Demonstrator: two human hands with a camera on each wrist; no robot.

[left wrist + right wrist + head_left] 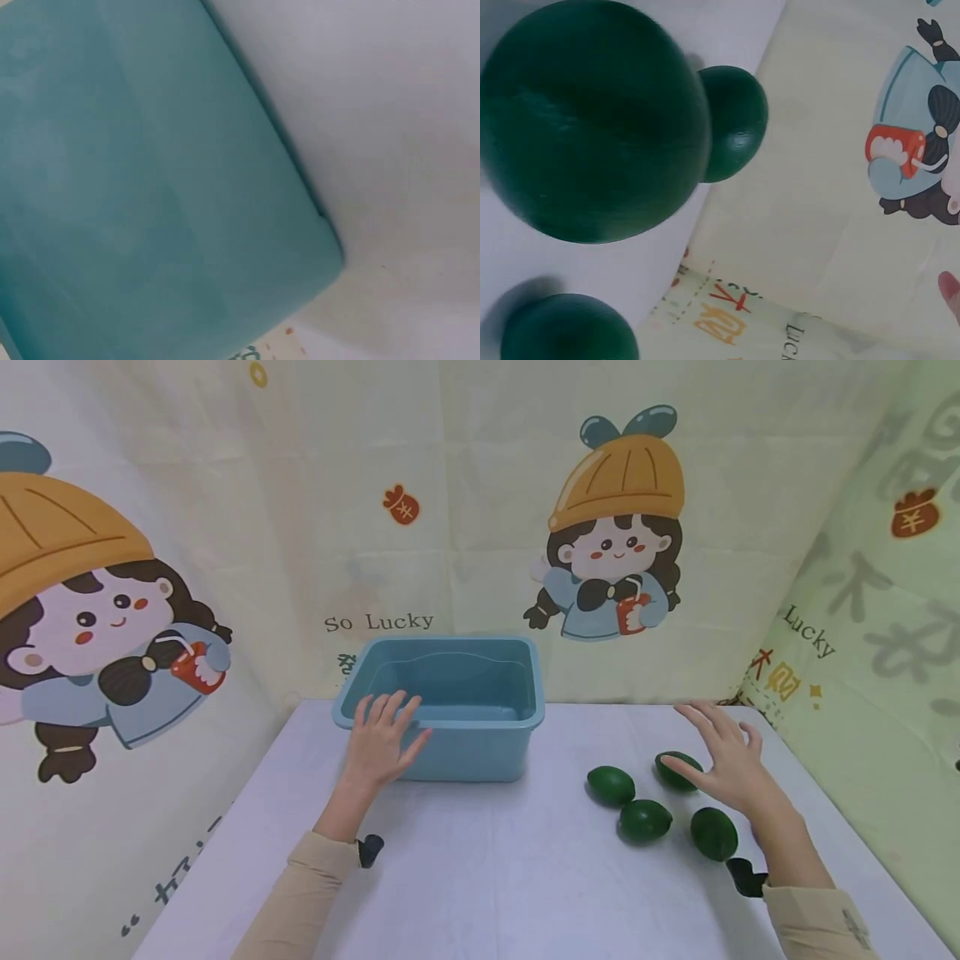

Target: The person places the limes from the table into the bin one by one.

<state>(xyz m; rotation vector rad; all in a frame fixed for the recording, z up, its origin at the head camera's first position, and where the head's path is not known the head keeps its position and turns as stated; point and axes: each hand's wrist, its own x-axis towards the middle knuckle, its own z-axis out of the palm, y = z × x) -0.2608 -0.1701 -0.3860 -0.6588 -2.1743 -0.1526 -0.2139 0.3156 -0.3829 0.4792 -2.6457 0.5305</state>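
My left hand [377,747] is at the near left of a blue plastic bin [468,756], fingers spread and empty, in front of its rim; whether it touches the rim I cannot tell. In the left wrist view the bin wall [165,172] fills much of the picture. Over the right side of the table my right hand [731,770] spreads its fingers with nothing in them. Its thumb partly covers a dark green lime [672,771]. Other limes lie nearby: one [611,786] to the left, one [645,821] nearer, one [714,834] below the hand. The right wrist view shows a large close lime [592,124].
A white cloth covers the table [480,868]. Behind it hangs a cream printed cloth [480,560] with cartoon figures, and a similar cloth [900,735] stands along the right. The bin is at the table's back, left of the limes.
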